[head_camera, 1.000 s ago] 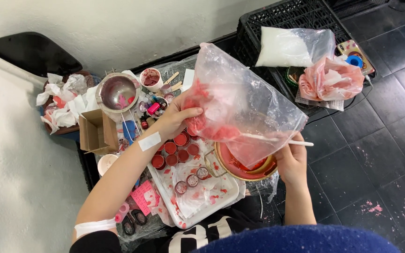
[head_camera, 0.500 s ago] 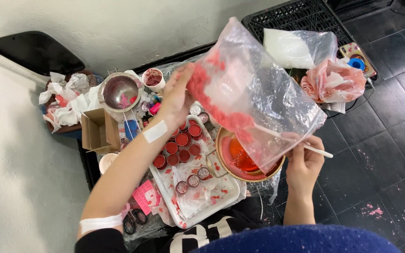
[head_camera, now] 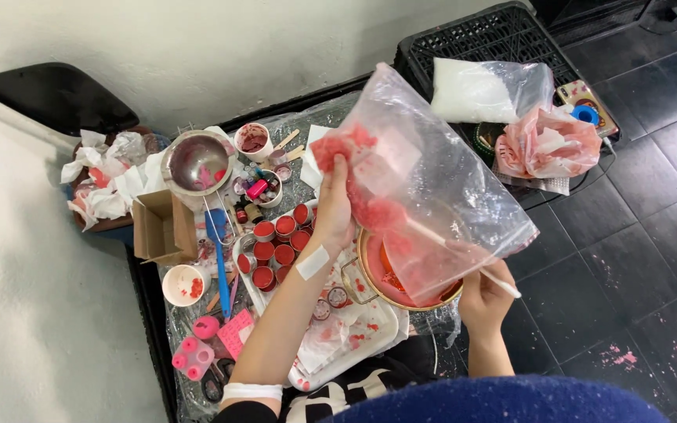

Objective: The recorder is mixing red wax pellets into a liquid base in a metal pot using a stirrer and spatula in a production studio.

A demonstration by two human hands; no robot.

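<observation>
My left hand (head_camera: 335, 205) holds up a clear plastic bag (head_camera: 440, 168) smeared inside with pink-red clumps, gripping it near its top corner. My right hand (head_camera: 483, 296) sits below the bag's lower edge and holds a thin white stick (head_camera: 503, 283) that pokes into the bag. Under the bag stands a round metal bowl (head_camera: 372, 283) with red liquid in it. Left of the bowl, a white tray (head_camera: 370, 337) carries several small round tins (head_camera: 274, 244) filled with red.
A metal strainer bowl (head_camera: 197, 164), a small cardboard box (head_camera: 162, 227), crumpled stained tissues (head_camera: 103, 184) and a blue tool (head_camera: 219, 247) lie at the left. A black crate (head_camera: 479, 43) at the back holds a bag of white powder (head_camera: 476, 90) and pink-stained wrapping (head_camera: 550, 145).
My left hand has lifted the bag higher and turned it more upright over the bowl. My right hand with the stick has dropped a little lower and to the right.
</observation>
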